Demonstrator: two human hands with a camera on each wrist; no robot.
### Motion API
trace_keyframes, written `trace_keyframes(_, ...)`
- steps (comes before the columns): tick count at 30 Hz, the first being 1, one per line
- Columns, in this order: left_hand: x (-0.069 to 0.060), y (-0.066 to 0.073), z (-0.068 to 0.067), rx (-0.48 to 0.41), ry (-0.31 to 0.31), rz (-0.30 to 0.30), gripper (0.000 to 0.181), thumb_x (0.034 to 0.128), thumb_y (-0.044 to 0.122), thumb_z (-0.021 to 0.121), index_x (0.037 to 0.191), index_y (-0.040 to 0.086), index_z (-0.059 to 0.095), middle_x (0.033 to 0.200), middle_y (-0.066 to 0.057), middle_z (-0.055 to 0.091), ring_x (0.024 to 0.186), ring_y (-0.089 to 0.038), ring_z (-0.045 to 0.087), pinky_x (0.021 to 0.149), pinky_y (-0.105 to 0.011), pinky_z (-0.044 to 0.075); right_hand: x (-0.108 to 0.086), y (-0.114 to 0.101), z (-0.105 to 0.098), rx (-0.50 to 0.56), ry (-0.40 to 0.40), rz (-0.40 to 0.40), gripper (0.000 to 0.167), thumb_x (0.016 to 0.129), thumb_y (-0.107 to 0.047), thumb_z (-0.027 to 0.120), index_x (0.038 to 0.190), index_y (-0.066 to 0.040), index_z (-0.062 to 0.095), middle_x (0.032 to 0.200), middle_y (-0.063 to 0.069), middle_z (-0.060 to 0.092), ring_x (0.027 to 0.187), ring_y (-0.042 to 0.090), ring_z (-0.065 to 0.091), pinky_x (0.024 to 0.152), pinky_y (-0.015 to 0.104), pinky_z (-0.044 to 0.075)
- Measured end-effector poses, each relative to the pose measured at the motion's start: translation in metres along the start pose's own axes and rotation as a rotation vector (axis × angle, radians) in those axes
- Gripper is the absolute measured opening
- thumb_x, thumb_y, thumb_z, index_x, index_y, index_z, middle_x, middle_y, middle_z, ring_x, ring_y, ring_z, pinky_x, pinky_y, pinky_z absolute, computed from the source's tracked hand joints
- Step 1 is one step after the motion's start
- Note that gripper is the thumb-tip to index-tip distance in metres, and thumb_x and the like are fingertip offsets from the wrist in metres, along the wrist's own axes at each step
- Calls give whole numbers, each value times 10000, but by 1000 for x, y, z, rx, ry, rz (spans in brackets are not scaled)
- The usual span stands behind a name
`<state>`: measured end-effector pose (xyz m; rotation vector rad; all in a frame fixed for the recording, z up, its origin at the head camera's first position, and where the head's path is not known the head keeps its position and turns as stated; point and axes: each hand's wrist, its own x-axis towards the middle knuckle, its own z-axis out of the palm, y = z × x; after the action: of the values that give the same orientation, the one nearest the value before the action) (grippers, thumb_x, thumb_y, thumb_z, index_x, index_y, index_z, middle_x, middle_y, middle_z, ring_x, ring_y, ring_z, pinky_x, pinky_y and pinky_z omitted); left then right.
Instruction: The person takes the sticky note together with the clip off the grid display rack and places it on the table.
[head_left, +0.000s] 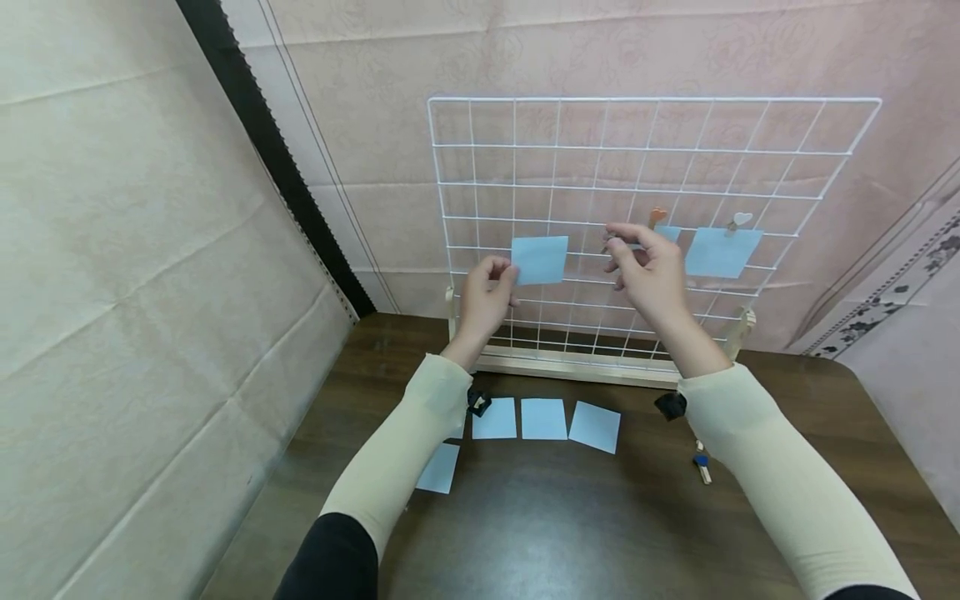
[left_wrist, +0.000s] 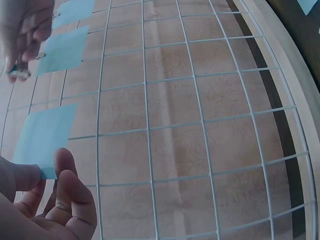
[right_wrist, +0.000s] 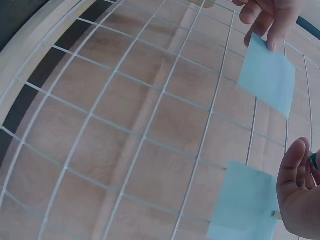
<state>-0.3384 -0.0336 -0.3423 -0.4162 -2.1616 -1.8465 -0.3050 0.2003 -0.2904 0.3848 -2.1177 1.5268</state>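
Observation:
My left hand (head_left: pixel 486 300) pinches a light blue paper (head_left: pixel 539 260) by its lower left corner, in front of the white wire grid (head_left: pixel 652 100). To its right, my right hand (head_left: pixel 651 271) is raised with bent fingers; in the left wrist view it pinches a small clip (left_wrist: pixel 19 74) with a green part. Two more blue papers are on the grid: one (head_left: pixel 723 252) under a white heart clip (head_left: pixel 741 219), the other (head_left: pixel 667 233) under an orange-brown clip (head_left: pixel 657 216) and partly hidden by my right hand.
Several blue papers (head_left: pixel 543 419) lie on the dark brown table (head_left: pixel 540 525), some partly covered by my left arm. A blue-topped clip (head_left: pixel 702 463) lies near my right forearm. The grid stands in a pale base (head_left: pixel 577 367) with a patterned cloth behind it.

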Motion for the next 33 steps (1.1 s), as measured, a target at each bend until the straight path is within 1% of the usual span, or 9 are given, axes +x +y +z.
trace_keyframes(3,-3,-1,-5,12,7,0,213,1085,177,610,1160,-17,656,1075,-138,659,686,-265,698,637,-268,590,-7,4,-6,4,0,16,314,1091,-123,588,1357,25,666,1132,-94,704,758,56,665,591,189,549)
trace_keyframes(6,-6,-2,-8,19,13,-1,215,1087,189,611,1164,-4,663,1076,-132,666,690,-287,706,602,-256,568,-13,6,-11,11,0,24,328,1093,-132,585,1372,21,661,1137,-61,701,763,56,656,600,177,543)
trace_keyframes(9,-10,-3,-11,16,8,-10,209,1088,199,610,1165,13,667,1069,-115,669,656,-253,693,607,-315,583,-18,5,-16,14,6,29,333,1094,-136,583,1374,30,657,1137,3,701,774,59,649,606,168,536)
trace_keyframes(13,-15,-5,-14,4,-10,-10,208,1091,203,606,1171,21,665,1046,-105,669,641,-193,665,682,-430,622,-25,5,-23,13,26,30,341,1098,-135,576,1379,45,645,1127,45,722,783,69,637,608,168,534)
trace_keyframes(15,-17,-7,-16,-1,-11,-5,208,1089,198,608,1170,16,665,1033,-107,667,654,-213,666,704,-448,627,-28,6,-27,18,33,29,347,1100,-130,569,1384,59,635,1099,24,735,779,78,632,613,174,538)
trace_keyframes(17,-19,-8,-17,-9,-11,-2,207,1086,189,612,1167,5,663,1035,-115,663,688,-303,681,725,-493,625,-31,7,-31,22,39,31,353,1101,-129,566,1390,64,627,1070,-23,738,777,81,629,618,174,541)
trace_keyframes(21,-24,-9,-22,-8,-6,1,203,1085,177,614,1159,-4,665,1045,-118,659,710,-348,682,663,-365,612,-36,14,-39,42,51,58,379,1093,-127,580,1410,81,597,1040,-53,726,791,91,632,616,163,537)
trace_keyframes(24,-28,-10,-27,6,-3,-12,210,1090,199,611,1167,14,673,1033,-100,667,696,-269,677,593,-244,535,-39,20,-45,58,63,96,400,1085,-138,602,1427,67,580,1041,-43,722,809,104,637,611,163,533)
trace_keyframes(33,-43,-19,-33,11,-9,-20,233,1090,205,613,1187,4,680,994,-107,671,733,-364,671,559,-235,496,-59,31,-62,179,94,150,194,1042,-78,665,1234,-56,650,972,-39,722,793,111,633,610,153,535)
